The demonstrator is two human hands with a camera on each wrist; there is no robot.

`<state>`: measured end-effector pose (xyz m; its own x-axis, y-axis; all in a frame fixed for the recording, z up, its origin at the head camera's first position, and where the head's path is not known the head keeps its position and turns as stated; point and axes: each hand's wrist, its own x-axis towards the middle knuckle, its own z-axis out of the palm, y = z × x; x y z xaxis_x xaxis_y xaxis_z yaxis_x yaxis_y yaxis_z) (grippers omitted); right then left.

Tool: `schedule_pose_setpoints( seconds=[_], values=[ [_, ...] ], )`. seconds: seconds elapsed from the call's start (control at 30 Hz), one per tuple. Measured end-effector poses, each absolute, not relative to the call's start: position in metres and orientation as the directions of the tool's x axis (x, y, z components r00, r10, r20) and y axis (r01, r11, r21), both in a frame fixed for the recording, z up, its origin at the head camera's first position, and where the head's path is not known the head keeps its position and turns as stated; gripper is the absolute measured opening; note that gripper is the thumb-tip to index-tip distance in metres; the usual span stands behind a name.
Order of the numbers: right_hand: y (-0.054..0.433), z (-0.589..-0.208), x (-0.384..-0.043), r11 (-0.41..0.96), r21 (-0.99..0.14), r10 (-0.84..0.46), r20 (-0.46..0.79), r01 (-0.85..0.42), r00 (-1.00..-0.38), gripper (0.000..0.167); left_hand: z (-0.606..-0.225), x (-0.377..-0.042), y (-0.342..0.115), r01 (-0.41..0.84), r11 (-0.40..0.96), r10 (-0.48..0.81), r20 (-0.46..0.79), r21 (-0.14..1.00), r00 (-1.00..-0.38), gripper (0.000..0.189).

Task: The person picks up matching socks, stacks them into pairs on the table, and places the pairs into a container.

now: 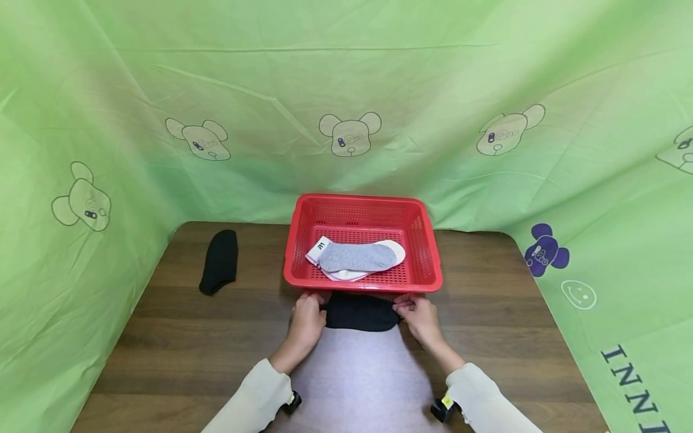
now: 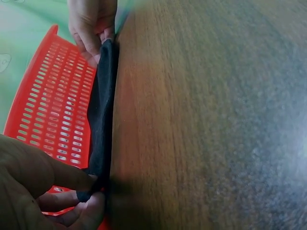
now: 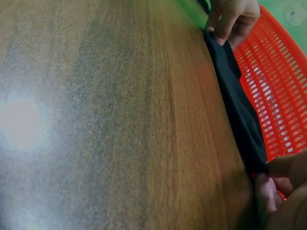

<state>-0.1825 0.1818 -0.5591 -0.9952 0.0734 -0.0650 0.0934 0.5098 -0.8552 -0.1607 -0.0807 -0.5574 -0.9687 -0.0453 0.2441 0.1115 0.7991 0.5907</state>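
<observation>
A black sock (image 1: pixel 361 312) is stretched sideways just in front of the red basket (image 1: pixel 364 287). My left hand (image 1: pixel 308 317) pinches its left end between thumb and fingers, which the left wrist view shows close up. At the other end, my right hand (image 1: pixel 420 317) pinches the sock near its tip. In the right wrist view the sock (image 3: pixel 237 103) runs taut between both hands, low along the tabletop and beside the basket's perforated wall. Inside the basket lie a grey sock (image 1: pixel 357 257) and white socks (image 1: pixel 397 249), one with a dark mark on its cuff.
Another black sock (image 1: pixel 220 261) lies flat on the wooden table (image 1: pixel 216 343), left of the basket. A green cloth (image 1: pixel 260 78) printed with bear heads hangs around the table's back and sides.
</observation>
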Motion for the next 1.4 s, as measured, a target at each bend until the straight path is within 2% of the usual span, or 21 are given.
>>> schedule_pose_setpoints(
  seconds=[0.37,0.67,0.77,0.87,0.93,1.03,1.1,1.17,1.27,1.4],
  values=[
    [0.181,-0.558,-0.182,0.501,-0.860,0.081,-0.070,0.102,-0.994,0.012,-0.555,-0.161,-0.083,0.124,0.782,-0.026,0.231,0.611,-0.973,0.018],
    [0.184,-0.556,-0.177,0.451,-0.882,0.104,-0.102,0.138,-0.989,0.017,-0.552,-0.155,-0.107,0.154,0.741,0.005,0.223,0.654,-0.975,0.021],
    [0.189,-0.550,-0.172,0.502,-0.855,0.154,-0.065,0.134,-0.986,0.020,-0.544,-0.154,-0.126,0.102,0.759,-0.039,0.201,0.643,-0.979,0.018],
    [0.196,-0.543,-0.166,0.569,-0.815,0.226,0.027,0.110,-0.974,0.022,-0.533,-0.156,-0.156,0.044,0.797,-0.094,0.195,0.602,-0.976,0.018],
    [0.203,-0.538,-0.162,0.607,-0.794,0.254,0.141,0.044,-0.957,0.026,-0.524,-0.159,-0.179,0.011,0.816,-0.127,0.198,0.577,-0.972,0.023],
    [0.214,-0.532,-0.159,0.675,-0.718,0.201,0.402,-0.171,-0.893,0.036,-0.514,-0.163,-0.212,-0.021,0.834,-0.162,0.208,0.552,-0.965,0.030],
    [0.223,-0.528,-0.161,0.714,-0.607,0.099,0.581,-0.349,-0.808,0.041,-0.510,-0.166,-0.231,-0.031,0.839,-0.173,0.213,0.543,-0.962,0.032],
    [0.231,-0.523,-0.164,0.733,-0.466,-0.038,0.699,-0.495,-0.714,0.041,-0.509,-0.169,-0.246,-0.037,0.845,-0.180,0.218,0.534,-0.959,0.033],
    [0.241,-0.516,-0.171,0.707,-0.312,-0.222,0.754,-0.635,-0.618,0.037,-0.514,-0.174,-0.264,-0.046,0.855,-0.178,0.209,0.516,-0.962,0.033],
    [0.249,-0.511,-0.175,0.682,-0.207,-0.383,0.716,-0.702,-0.584,0.046,-0.529,-0.179,-0.280,-0.045,0.881,-0.160,0.206,0.471,-0.965,0.035]
  ],
)
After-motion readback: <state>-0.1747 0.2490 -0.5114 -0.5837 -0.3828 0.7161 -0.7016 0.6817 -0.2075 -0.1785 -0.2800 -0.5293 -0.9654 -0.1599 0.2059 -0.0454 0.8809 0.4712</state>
